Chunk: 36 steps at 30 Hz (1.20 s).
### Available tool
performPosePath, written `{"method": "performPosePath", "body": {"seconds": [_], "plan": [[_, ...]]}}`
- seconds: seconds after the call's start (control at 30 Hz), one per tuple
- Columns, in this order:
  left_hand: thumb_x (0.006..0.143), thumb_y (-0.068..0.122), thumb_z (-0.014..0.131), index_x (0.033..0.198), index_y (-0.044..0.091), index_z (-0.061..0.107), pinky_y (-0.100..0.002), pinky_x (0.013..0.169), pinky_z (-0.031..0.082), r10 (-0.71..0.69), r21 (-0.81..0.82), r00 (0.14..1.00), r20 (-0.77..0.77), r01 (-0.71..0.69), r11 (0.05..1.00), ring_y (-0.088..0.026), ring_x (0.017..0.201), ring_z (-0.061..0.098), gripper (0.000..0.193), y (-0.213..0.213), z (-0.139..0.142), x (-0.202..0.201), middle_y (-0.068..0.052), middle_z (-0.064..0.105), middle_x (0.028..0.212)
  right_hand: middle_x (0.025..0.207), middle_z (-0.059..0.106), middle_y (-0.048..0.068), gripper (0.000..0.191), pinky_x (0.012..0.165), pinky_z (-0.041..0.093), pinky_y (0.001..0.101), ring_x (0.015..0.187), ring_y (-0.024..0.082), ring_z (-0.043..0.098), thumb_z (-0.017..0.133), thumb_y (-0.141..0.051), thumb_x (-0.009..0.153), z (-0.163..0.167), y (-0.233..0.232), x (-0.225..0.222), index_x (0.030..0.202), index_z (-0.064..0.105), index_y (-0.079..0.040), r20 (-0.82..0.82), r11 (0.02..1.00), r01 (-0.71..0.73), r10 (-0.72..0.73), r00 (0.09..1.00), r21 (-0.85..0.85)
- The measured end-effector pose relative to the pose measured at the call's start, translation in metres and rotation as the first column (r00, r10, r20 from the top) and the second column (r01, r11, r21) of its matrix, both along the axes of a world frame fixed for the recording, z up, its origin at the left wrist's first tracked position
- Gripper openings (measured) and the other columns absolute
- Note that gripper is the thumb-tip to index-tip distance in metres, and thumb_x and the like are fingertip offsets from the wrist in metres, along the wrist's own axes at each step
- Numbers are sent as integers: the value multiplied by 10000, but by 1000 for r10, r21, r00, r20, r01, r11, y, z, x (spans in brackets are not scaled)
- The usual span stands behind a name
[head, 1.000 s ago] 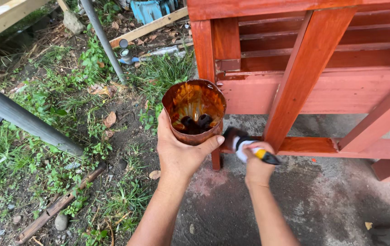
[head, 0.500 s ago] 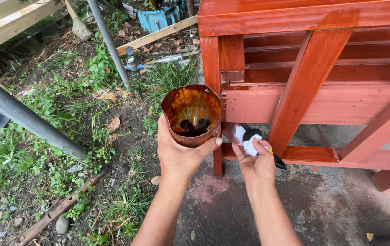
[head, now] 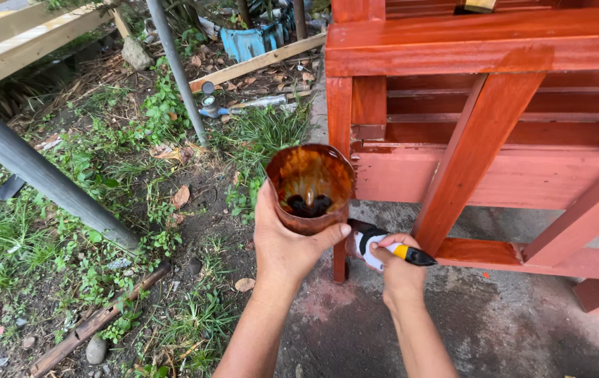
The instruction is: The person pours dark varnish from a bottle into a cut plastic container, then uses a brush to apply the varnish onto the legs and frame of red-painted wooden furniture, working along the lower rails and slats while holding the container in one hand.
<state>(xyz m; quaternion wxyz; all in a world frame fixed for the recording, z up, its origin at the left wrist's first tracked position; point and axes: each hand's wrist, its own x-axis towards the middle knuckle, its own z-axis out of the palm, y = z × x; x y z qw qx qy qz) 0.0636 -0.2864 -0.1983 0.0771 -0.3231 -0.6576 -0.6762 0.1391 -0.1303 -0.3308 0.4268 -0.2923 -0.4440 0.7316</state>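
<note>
While the left hand [head: 287,246] is wrapping around a stain-smeared cup [head: 309,186], fingers curled behind it and thumb pressed across its front, the right hand [head: 399,274] is gripping a paintbrush [head: 383,246] by its white, yellow and black handle, fingers closed tightly round it. The cup is being held upright just above the concrete floor [head: 467,336], in front of the corner leg [head: 340,168] of a red-stained wooden bench [head: 481,49]; a small pool of dark stain is sitting at its bottom, so little seems to be left in it. The brush is lying low beside that leg, its bristle end pointing towards the leg's lower part and partly hidden behind the cup and thumb, so contact cannot be told.

Judging from the colour, most of the frame is already wearing stain: the top rail, the diagonal brace [head: 471,154] and the lower rail [head: 523,255] are looking deep and glossy. The broad panel [head: 509,178] behind the brace is looking paler and patchier, and appears to be needing more. To the left, grass [head: 68,210] and a grey pole [head: 40,175] are bordering the work.
</note>
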Motion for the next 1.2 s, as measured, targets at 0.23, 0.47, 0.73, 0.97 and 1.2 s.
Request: {"method": "performPosePath", "body": {"seconds": [0.23, 0.47, 0.73, 0.97, 1.2], "plan": [[453, 149, 979, 1401, 34, 462, -339, 1078, 512, -82, -155, 993, 82, 94, 983, -200, 1233, 650, 1087, -1, -6, -1, -81, 661, 1307, 873, 636, 32, 277, 724, 554, 293, 816, 159, 646, 771, 153, 697, 78, 38, 52, 799, 631, -63, -63, 938, -116, 144, 988, 325], [446, 175, 966, 1428, 50, 458, -349, 1111, 479, -232, -192, 971, 55, 238, 952, -222, 1252, 655, 1113, -4, -14, -2, -80, 674, 1309, 934, 725, 78, 219, 762, 585, 341, 855, 201, 704, 741, 152, 741, 202, 42, 129, 840, 696, -39, 197, 710, -222, 120, 973, 668], [397, 206, 963, 1393, 74, 516, -419, 1126, 428, -231, -379, 970, -83, 183, 907, -333, 1290, 551, 1100, 3, -20, 8, -131, 613, 1338, 763, 758, 46, 160, 704, 566, 329, 749, 161, 716, 681, 112, 703, 231, 8, 82, 750, 727, -34, 621, 306, -713, 352, 700, 631], [384, 258, 962, 1439, 62, 467, -419, 1129, 409, -258, -470, 966, 27, 240, 849, -339, 1315, 516, 1182, 10, -21, 17, -131, 583, 1380, 742, 719, 67, 121, 696, 555, 346, 716, 221, 693, 727, 44, 693, 220, -17, 61, 772, 700, -44, 771, 178, -790, 177, 612, 586], [355, 239, 950, 1408, 74, 520, -317, 1064, 512, -243, -447, 912, 330, 377, 811, -198, 1184, 700, 1148, 7, -15, 22, -68, 721, 1253, 994, 754, 76, 208, 737, 558, 358, 903, 265, 721, 730, 15, 661, 191, 5, 93, 849, 702, -70, 449, -10, -453, 152, 880, 891]]}}
